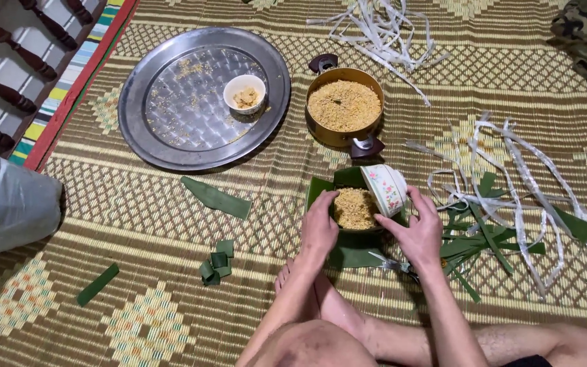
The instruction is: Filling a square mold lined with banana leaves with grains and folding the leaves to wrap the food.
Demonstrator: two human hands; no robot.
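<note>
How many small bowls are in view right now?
2: a white bowl on the round metal tray, and a flowered bowl tipped in the right hand over the leaf-lined mould.
</note>
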